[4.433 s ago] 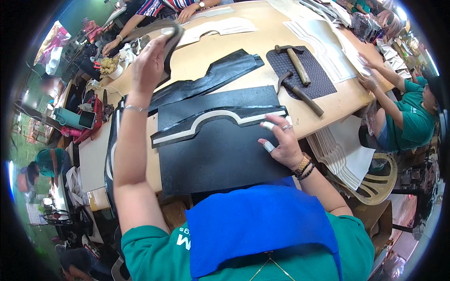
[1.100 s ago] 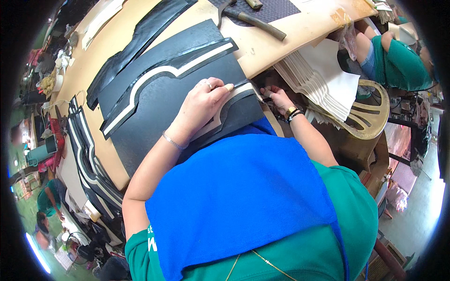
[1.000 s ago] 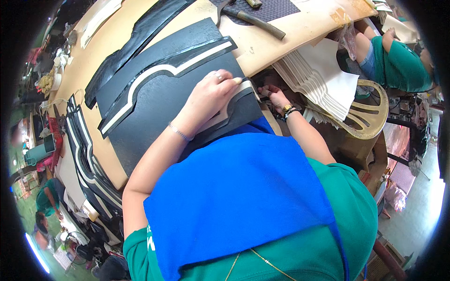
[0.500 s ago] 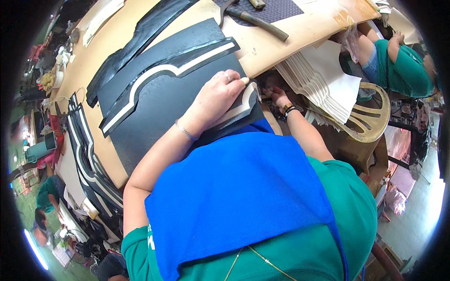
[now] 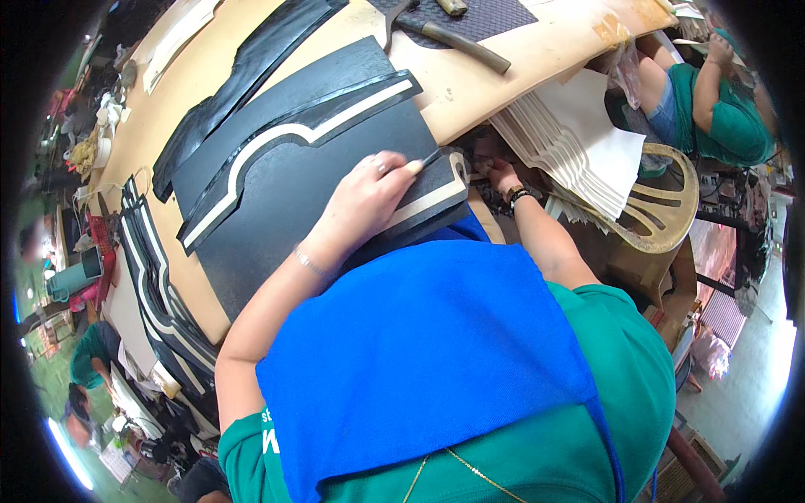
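Note:
My left hand is closed in a pinch over a black sheet piece with a cream strip along it. A dark edge of that piece rises at the fingertips. The piece's right end bends over the near table edge, by my blue apron. Beyond that edge my right hand is closed, its fingertips in shadow; what they hold cannot be made out. A second black piece with a cream strip lies farther left on a large dark board.
A hammer lies on a dark textured mat at the back. Stacked white cut sheets rest on a chair at right. More striped black pieces hang at the left. A co-worker sits at far right.
My left hand has moved slightly left and down, with the fingertips off the piece's far corner. The cream strip's right end has turned over more sharply. My right hand has barely moved.

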`<state>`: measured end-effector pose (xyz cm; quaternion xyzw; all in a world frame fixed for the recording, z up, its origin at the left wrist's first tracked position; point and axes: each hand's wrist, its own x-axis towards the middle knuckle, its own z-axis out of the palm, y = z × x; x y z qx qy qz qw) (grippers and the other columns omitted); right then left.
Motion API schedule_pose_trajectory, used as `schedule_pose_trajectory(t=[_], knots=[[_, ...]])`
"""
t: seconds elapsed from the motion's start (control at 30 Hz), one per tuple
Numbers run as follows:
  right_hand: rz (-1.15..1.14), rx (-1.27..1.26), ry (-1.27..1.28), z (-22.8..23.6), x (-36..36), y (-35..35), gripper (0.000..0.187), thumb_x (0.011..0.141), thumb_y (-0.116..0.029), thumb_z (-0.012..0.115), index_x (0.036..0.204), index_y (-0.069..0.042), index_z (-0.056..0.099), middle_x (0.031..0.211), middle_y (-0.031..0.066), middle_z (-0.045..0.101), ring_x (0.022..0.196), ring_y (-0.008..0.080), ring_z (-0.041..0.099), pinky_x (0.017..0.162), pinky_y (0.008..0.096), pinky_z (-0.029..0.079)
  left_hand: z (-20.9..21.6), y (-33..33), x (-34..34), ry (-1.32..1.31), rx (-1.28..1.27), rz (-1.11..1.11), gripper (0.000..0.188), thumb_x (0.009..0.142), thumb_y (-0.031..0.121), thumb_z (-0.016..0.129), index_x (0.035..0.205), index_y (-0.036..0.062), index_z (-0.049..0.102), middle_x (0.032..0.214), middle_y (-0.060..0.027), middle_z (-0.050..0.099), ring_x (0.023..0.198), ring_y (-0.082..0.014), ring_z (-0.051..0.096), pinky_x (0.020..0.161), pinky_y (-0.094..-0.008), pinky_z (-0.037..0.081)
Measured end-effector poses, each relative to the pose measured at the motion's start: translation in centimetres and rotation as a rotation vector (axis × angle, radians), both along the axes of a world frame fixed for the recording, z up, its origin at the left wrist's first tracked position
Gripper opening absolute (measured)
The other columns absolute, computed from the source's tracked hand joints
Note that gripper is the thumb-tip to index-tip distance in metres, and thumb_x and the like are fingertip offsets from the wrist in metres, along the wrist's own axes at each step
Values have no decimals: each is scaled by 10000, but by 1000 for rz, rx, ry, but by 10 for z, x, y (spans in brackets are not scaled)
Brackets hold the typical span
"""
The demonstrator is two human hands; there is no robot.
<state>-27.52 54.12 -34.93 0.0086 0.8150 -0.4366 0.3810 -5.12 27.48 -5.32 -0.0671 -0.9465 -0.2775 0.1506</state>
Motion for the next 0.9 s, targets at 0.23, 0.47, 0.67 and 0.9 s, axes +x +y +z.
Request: schedule_pose_trajectory(t=[0.23, 0.47, 0.67, 0.9], knots=[[-49, 130, 122, -53, -7, 28, 747, 774, -489, 820, 1281, 19, 613, 1252, 225, 643, 1159, 314, 619, 952, 345, 488, 1, 6, -16, 84, 3, -56, 231, 857, 49, 670, 1086, 66, 698, 1001, -106, 655, 909, -289, 655, 804, -372, 547], [140, 249, 204, -17, -14, 24, 435, 790, -211, 684, 1150, 30, 647, 1121, 241, 692, 1052, 322, 677, 863, 386, 519, -2, -7, 15, 25, 26, -23, 244, 857, 54, 608, 1090, 59, 682, 1019, -109, 638, 922, -286, 633, 814, -384, 537], [97, 252, 258, -42, -17, 41, 356, 780, -203, 708, 1073, -4, 668, 988, 183, 726, 947, 273, 692, 824, 368, 521, 9, -14, 50, 24, 0, 61, 158, 872, 68, 687, 1029, 66, 702, 971, -106, 660, 900, -266, 663, 759, -354, 559], [102, 223, 265, -29, -7, 24, 455, 782, -350, 781, 1074, -16, 683, 1011, 176, 729, 971, 268, 689, 842, 366, 514, 3, -12, 54, 47, -67, 74, 192, 841, 57, 677, 1031, 67, 697, 986, -90, 658, 899, -252, 663, 752, -335, 563]])
